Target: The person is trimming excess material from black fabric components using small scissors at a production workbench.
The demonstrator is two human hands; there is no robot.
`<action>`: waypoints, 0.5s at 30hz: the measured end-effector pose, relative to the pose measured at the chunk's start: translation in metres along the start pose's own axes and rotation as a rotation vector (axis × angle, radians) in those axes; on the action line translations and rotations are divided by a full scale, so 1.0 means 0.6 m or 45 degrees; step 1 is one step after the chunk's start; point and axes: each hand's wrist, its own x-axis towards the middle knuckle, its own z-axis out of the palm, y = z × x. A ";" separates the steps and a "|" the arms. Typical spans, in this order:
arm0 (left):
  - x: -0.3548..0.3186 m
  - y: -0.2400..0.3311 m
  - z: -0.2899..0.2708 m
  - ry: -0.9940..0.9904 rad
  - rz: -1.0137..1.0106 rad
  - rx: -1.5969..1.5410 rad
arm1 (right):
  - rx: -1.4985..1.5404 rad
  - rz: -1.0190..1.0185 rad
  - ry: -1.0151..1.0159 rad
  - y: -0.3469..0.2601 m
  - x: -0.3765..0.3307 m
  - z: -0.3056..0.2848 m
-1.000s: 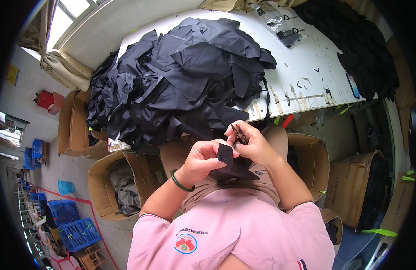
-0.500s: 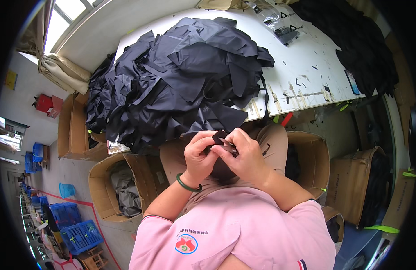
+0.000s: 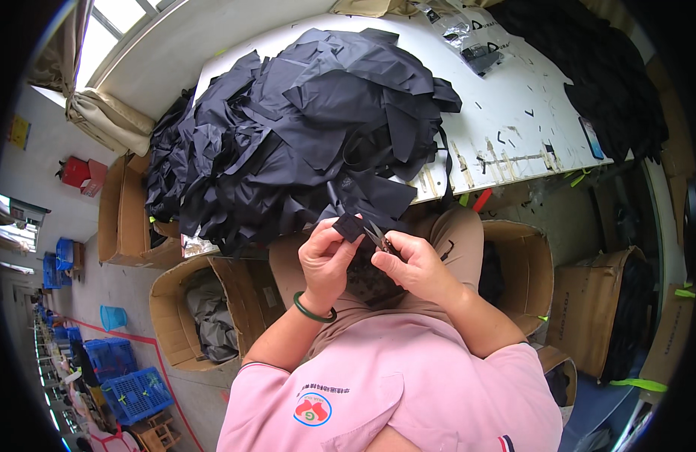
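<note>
Pinched between the thumb and fingers of my left hand [image 3: 325, 260] is a small dark fabric piece [image 3: 349, 227], its squarish end showing above the fingertips. My right hand [image 3: 422, 270] is closed around a pair of small scissors [image 3: 377, 236]. The slim metal blades stick out toward the fabric piece and look slightly parted, close beside its edge. Just beyond both hands, a large heap of black fabric pieces [image 3: 318, 113] covers much of the white table [image 3: 525, 124] and hangs over its near edge.
Cardboard boxes stand around my legs, one at the left [image 3: 171, 316] with grey cloth inside and one at the right [image 3: 540, 275]. On the table lie a clear plastic bag [image 3: 468, 38], scattered dark scraps and a phone-like item [image 3: 590, 138]. More black material [image 3: 596, 68] drapes the far right.
My hands have drawn apart a little, and the right one has shifted right with the scissors. The fabric piece and the scissor blades now show more plainly.
</note>
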 end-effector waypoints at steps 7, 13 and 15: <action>-0.012 -0.009 0.001 -0.104 0.005 -0.003 | -0.300 -0.234 0.128 0.000 0.004 0.008; -0.015 -0.011 0.004 -0.107 -0.018 -0.004 | -0.564 -0.356 0.242 -0.010 0.005 0.012; -0.015 -0.011 0.004 -0.114 -0.015 0.014 | -0.552 -0.349 0.230 -0.007 0.006 0.010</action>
